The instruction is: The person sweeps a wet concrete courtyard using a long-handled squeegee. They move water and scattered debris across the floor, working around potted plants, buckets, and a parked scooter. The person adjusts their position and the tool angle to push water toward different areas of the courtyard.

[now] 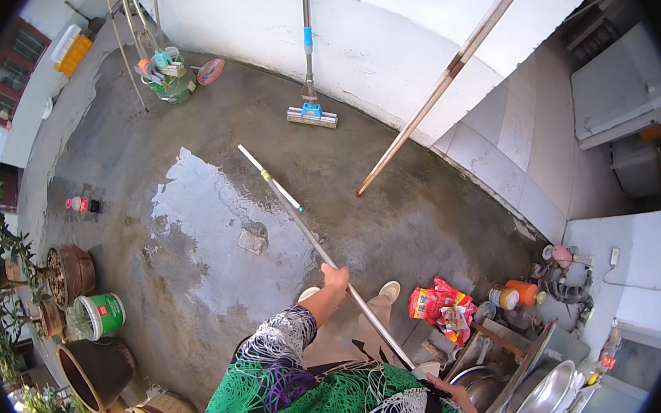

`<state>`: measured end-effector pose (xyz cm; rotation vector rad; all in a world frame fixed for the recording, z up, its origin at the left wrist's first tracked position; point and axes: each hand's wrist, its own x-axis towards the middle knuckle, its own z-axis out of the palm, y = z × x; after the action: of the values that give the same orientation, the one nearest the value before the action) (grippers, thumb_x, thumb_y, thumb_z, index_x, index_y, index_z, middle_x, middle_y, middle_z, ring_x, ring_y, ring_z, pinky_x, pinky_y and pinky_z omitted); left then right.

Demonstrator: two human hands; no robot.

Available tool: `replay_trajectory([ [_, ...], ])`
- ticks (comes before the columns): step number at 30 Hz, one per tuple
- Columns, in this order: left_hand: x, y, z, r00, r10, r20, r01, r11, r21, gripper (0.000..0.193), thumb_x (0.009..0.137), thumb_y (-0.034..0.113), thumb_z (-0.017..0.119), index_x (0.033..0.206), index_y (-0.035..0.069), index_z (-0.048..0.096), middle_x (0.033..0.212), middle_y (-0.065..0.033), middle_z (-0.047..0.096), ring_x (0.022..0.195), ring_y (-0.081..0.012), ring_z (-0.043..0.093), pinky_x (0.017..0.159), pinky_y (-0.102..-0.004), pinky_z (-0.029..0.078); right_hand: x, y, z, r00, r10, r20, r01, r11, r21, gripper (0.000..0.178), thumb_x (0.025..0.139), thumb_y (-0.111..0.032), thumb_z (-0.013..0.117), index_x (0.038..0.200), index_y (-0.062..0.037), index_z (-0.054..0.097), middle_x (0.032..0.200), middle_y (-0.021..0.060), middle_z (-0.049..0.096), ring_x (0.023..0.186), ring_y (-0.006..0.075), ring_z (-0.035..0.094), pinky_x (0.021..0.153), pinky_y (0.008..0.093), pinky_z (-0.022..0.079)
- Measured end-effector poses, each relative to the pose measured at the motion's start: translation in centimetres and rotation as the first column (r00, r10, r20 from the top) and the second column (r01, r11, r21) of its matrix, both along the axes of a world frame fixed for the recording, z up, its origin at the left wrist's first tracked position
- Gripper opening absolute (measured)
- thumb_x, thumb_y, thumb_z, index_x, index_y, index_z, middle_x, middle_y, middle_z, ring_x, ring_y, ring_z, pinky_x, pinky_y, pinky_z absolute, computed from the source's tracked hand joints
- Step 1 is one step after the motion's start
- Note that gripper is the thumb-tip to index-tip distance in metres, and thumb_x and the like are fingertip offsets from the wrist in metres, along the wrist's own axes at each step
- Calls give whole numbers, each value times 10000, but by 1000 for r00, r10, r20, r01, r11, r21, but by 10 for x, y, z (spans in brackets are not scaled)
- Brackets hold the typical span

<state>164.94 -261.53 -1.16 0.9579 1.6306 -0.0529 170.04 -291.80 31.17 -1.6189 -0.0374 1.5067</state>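
My left hand (335, 275) grips the middle of a long metal pole (300, 213) that slants from my lower right out over the wet concrete floor, its white and yellow far end reaching toward the back wall. My right hand (439, 383) holds the near end of the same pole close to my body; only a bit of that hand shows. My feet in light shoes (389, 290) stand just below the left hand. A small flat scrap (252, 242) lies in the puddle (215, 232) beside the pole.
A sponge mop (311, 114) and a wooden stick (445, 78) lean on the white wall. Flower pots (69, 273), a green bucket (100, 315) and plants line the left side. Red bags (441, 307), jars and metal basins (543, 392) crowd the lower right.
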Motion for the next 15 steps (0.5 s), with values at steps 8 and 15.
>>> replay_trajectory([
  [8,107,-95,15,989,90,117,-79,992,-99,420,749,115,584,1026,87,270,739,-111,482,525,-206,520,377,-353,420,136,-74,9,940,324,109,-306,939,-158,445,815,-9,522,1252,-55,447,1204,93,473,1087,150,445,918,245,311],
  [15,94,-94,-4,970,235,-59,-235,972,16,433,739,112,576,1044,63,272,653,-111,498,471,-207,527,336,-326,398,218,-11,-19,858,513,32,-509,857,-74,437,810,-33,540,1239,-58,463,1145,72,510,1012,124,470,857,225,340],
])
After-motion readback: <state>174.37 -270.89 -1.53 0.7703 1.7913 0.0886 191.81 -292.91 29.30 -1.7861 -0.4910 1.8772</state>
